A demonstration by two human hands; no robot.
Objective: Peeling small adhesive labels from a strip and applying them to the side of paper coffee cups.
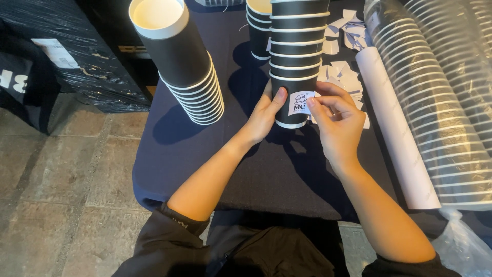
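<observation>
Nearest to you are your dark sleeves point(169, 241), pushed up at the bottom edge, and from them both forearms reach over the dark blue worktop point(205, 154). Your left hand point(264, 115) has its grip closed around the side of the lowest black paper cup point(289, 110), thumb on the front. This cup stands upside down on the worktop, at the bottom of a tall stack of cups point(297, 46). Your right hand point(335, 123) presses a small white sticker point(302, 102) on the cup wall with the fingertips; this grip is not clenched. A second stack point(189, 66) leans at the left. At the right lie a white paper roll point(394, 128), loose white stickers point(343, 72) and cups wrapped in clear plastic point(446, 102).
</observation>
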